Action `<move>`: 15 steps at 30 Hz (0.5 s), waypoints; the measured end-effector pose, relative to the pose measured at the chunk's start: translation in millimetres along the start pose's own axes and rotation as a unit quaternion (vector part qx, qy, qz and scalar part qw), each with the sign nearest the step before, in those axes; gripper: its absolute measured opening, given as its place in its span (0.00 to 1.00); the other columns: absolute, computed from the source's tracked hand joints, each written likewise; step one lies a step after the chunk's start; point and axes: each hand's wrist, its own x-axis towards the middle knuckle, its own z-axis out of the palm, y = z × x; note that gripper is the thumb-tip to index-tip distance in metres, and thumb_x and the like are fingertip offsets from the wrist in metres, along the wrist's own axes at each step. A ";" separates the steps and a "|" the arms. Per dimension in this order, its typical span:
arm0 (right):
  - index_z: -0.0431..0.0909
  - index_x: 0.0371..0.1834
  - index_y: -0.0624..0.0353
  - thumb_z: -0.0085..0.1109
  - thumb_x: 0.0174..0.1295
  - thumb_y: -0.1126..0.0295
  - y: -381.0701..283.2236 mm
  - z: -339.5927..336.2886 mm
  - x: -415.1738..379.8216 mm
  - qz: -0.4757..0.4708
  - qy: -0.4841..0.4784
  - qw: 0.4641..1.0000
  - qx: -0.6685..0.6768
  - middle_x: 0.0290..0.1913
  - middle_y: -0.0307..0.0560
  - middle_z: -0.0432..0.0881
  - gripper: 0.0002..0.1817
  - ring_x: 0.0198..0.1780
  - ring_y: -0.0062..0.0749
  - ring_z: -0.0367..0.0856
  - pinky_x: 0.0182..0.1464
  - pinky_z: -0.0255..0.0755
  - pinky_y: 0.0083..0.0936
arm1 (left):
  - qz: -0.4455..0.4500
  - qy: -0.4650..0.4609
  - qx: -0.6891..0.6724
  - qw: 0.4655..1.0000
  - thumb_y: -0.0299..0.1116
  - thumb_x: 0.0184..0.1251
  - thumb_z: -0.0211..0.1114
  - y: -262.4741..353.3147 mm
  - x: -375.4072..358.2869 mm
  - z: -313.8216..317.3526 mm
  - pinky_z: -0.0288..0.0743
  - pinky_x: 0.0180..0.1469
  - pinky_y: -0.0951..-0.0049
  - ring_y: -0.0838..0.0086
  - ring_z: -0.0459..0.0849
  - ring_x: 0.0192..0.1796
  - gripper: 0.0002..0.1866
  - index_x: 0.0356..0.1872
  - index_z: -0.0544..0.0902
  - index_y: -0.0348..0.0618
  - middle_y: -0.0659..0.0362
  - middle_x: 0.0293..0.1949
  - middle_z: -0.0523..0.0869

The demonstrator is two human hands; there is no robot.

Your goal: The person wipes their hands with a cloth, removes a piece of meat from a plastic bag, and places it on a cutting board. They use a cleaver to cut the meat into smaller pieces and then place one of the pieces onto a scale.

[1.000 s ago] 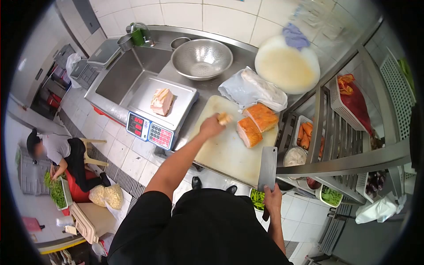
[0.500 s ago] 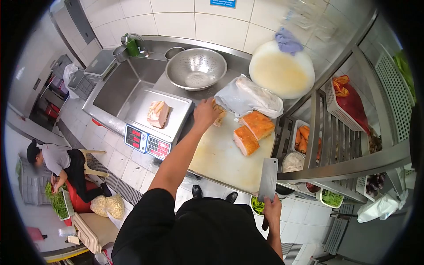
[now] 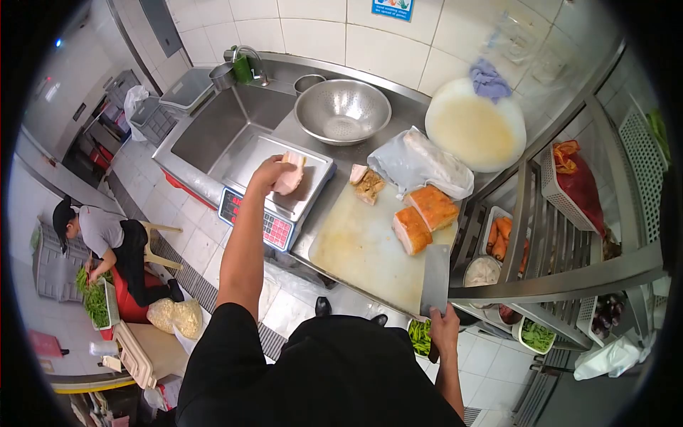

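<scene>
My left hand [image 3: 272, 174] is closed on a pale piece of pork [image 3: 290, 175] over the metal pan of a digital scale [image 3: 306, 202]. In my right hand [image 3: 445, 329] is the handle of a cleaver [image 3: 435, 279], its broad blade at the right front corner of the cutting board [image 3: 356, 245]. Two golden-skinned pork slabs [image 3: 421, 217] lie on the board's right side. Smaller browned meat scraps [image 3: 367, 185] rest near its back left. Behind them sits a plastic bag [image 3: 421, 164] with a pale item inside.
A steel colander [image 3: 343, 114] stands behind the scale, beside a sink [image 3: 228, 132]. A round board [image 3: 475, 128] leans on the wall. On the right, a metal rack [image 3: 555, 277] holds carrots [image 3: 499, 238] and baskets. A seated person [image 3: 107, 242] handles greens at far left.
My left hand has moved from the scraps on the board to the scale and taken hold of the pork piece there. The cleaver stays in my right hand. The view has shifted slightly.
</scene>
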 end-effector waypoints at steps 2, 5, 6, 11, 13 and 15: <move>0.77 0.47 0.66 0.57 0.67 0.65 -5.8 0.7 -1.7 0.012 0.001 1.000 0.009 0.27 0.48 0.81 0.15 0.19 0.27 0.77 0.22 0.72 0.28 | -0.028 -0.111 -0.363 0.925 0.36 0.69 0.65 -5.3 -3.3 15.7 0.80 0.60 0.55 0.60 0.85 0.57 0.26 0.66 0.74 0.41 0.52 0.58 0.84; 0.78 0.48 0.66 0.57 0.67 0.64 -6.5 2.0 -6.6 0.032 -0.002 0.999 0.014 0.27 0.49 0.81 0.15 0.19 0.28 0.77 0.23 0.73 0.29 | 0.090 -0.304 -0.551 0.772 0.46 0.78 0.54 1.1 -14.5 61.0 0.79 0.63 0.52 0.52 0.84 0.58 0.27 0.67 0.70 0.35 0.46 0.60 0.81; 0.77 0.47 0.66 0.57 0.67 0.63 10.0 7.1 -3.5 -0.005 0.013 1.000 -0.008 0.27 0.49 0.81 0.15 0.18 0.28 0.77 0.23 0.73 0.30 | 0.086 -0.312 -0.549 0.771 0.46 0.78 0.54 4.2 -21.3 77.2 0.79 0.63 0.52 0.52 0.84 0.58 0.27 0.67 0.70 0.35 0.46 0.60 0.81; 0.77 0.49 0.66 0.57 0.67 0.58 3.1 -4.1 -23.5 0.055 -0.004 0.998 -0.041 0.28 0.63 0.84 0.20 0.32 0.55 0.85 0.39 0.75 0.47 | 0.033 -0.228 -0.560 0.796 0.53 0.81 0.47 -4.0 -50.6 139.5 0.80 0.62 0.50 0.48 0.83 0.57 0.30 0.67 0.69 0.35 0.43 0.58 0.80; 0.76 0.45 0.66 0.57 0.67 0.57 -9.5 -10.3 -31.4 0.078 -0.020 0.997 -0.021 0.27 0.63 0.83 0.19 0.31 0.56 0.84 0.37 0.74 0.47 | 0.012 -0.258 -0.536 0.804 0.52 0.79 0.49 -23.9 -54.1 154.9 0.77 0.65 0.51 0.49 0.80 0.62 0.30 0.69 0.69 0.37 0.46 0.60 0.80; 0.76 0.53 0.66 0.58 0.67 0.61 14.0 -5.9 -30.6 0.007 -0.009 0.998 -0.060 0.24 0.53 0.81 0.19 0.20 0.36 0.80 0.26 0.74 0.35 | 0.007 -0.307 -0.504 0.808 0.48 0.77 0.53 -48.6 -56.7 169.2 0.77 0.63 0.50 0.53 0.81 0.61 0.28 0.68 0.70 0.37 0.48 0.60 0.80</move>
